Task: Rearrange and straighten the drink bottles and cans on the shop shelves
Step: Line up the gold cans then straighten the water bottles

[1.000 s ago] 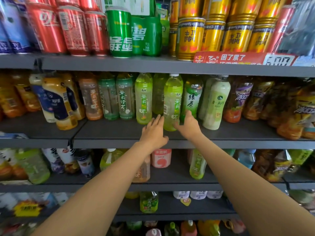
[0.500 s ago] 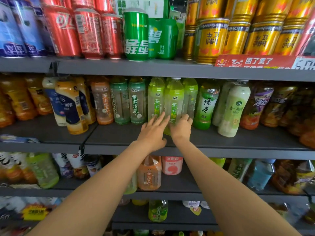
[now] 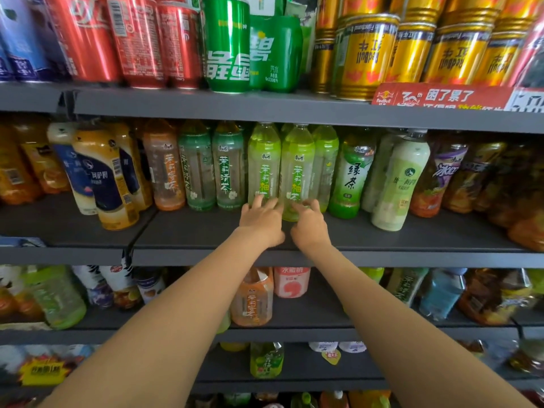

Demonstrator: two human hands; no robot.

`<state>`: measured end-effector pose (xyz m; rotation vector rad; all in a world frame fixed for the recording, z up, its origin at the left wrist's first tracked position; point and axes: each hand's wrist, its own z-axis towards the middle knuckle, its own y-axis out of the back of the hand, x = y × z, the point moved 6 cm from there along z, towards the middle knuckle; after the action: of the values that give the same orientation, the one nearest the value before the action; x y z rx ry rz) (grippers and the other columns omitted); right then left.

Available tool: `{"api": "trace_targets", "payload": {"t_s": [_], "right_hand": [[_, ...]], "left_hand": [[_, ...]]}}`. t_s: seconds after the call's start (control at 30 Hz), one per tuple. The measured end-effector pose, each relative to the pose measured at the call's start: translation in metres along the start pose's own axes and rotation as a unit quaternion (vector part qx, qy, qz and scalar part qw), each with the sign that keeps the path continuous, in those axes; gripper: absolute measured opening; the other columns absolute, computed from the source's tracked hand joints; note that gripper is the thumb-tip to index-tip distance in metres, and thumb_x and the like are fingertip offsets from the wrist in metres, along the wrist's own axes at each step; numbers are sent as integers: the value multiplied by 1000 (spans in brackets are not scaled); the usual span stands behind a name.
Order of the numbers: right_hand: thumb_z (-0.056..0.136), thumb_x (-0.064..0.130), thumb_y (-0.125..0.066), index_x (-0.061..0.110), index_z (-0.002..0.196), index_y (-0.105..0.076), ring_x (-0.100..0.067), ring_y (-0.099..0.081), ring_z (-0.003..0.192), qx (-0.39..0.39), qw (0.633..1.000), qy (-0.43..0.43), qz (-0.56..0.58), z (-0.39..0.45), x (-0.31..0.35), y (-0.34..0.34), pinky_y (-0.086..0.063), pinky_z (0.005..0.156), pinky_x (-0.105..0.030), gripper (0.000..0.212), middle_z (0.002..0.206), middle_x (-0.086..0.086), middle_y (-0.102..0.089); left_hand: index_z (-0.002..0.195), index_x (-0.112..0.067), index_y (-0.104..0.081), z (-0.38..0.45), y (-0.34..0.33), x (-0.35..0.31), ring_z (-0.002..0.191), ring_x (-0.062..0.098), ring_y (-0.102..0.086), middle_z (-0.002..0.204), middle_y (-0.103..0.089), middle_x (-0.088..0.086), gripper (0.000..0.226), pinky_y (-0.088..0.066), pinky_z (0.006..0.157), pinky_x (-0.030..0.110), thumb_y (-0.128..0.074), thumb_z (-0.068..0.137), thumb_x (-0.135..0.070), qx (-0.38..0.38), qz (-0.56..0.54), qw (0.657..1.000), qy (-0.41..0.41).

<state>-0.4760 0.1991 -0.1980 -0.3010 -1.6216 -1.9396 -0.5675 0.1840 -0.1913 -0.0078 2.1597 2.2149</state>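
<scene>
Head view. Both hands reach to the middle shelf (image 3: 382,234). The left hand (image 3: 260,220) has its fingers spread and nearly straight, the tips touching the base of a yellow-green bottle (image 3: 264,163) whose label reads 茉莉柚茶. The right hand (image 3: 309,223) lies just beside it, fingers loosely bent against the base of a second bottle (image 3: 297,169) with the same label; motion blur hides whether the fingers wrap round it. The two bottles stand upright, touching each other, directly ahead of the hands.

Left of the left hand stand two pale green bottles (image 3: 228,166) marked 茉莉清茶, then an orange bottle (image 3: 167,169) marked 茉莉蜜茶, then tilted navy-and-yellow bottles (image 3: 109,178). Right of the right hand stands a green tea bottle (image 3: 351,175) marked 绿茶, then a milky bottle (image 3: 403,184), tilted, its small writing too blurred to read.

Above the hands, on the top shelf, a green can (image 3: 226,45) stands beside a green multipack (image 3: 275,54) showing 碧 and 汽水. Left of these are red cans (image 3: 135,39); right are gold cans (image 3: 368,54). A red strip (image 3: 441,97) on the shelf edge reads RedBull and 困了累了.

Below the forearms, a pink carton (image 3: 291,282) reads 水蜜桃, beside an orange bottle (image 3: 253,298).
</scene>
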Motion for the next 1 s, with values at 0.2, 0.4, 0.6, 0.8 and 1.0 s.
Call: {"api": "trace_targets", "payload": {"t_s": [0.2, 0.4, 0.6, 0.8, 1.0], "right_hand": [[86, -4, -48, 13, 144, -33, -33, -41, 128, 28, 1000, 6, 3, -1, -1, -2, -38, 99, -36, 62, 146, -14, -27], [83, -6, -42, 0, 117, -59, -35, -44, 112, -71, 994, 77, -23, -47, -24, 5, -38, 92, -37, 38, 117, -19, -52], [73, 0, -45, 1, 74, -65, -38, -57, 78, -160, 983, 93, -13, -89, -77, 23, -46, 66, -42, 20, 78, -17, -63], [88, 14, -54, 1, 105, -65, -34, -54, 104, -16, 993, -120, -5, -112, -193, -21, -48, 85, -38, 24, 109, -17, -63], [83, 35, -67, 4, 131, -41, -35, -42, 124, 53, 949, -294, 100, -121, -260, -57, -41, 99, -46, 63, 132, -15, -47]], "left_hand": [[149, -16, -14, -19, -7, 6, 145, 24, 5, 158, 1, 3, 70, -6, 116, 44, -52, 91, -23, -3, -18, 1000, -18], [135, -12, -39, -54, -6, -30, 129, 26, -32, 140, -35, 5, 48, -26, 103, 37, -47, 88, -17, -177, -50, 981, -64], [94, -11, -65, -87, -57, -94, 82, 27, -63, 96, -63, 7, 34, -36, 73, 30, -57, 62, -23, -186, 12, 961, -205], [147, -14, -17, -83, -118, -122, 141, 24, -14, 156, -9, 4, 67, -18, 111, 40, -50, 89, -19, -13, 12, 994, -110], [148, -17, -14, -68, -159, -133, 142, 25, -9, 157, -5, 2, 66, -17, 112, 42, -48, 92, -21, 27, 9, 997, -75]]}}
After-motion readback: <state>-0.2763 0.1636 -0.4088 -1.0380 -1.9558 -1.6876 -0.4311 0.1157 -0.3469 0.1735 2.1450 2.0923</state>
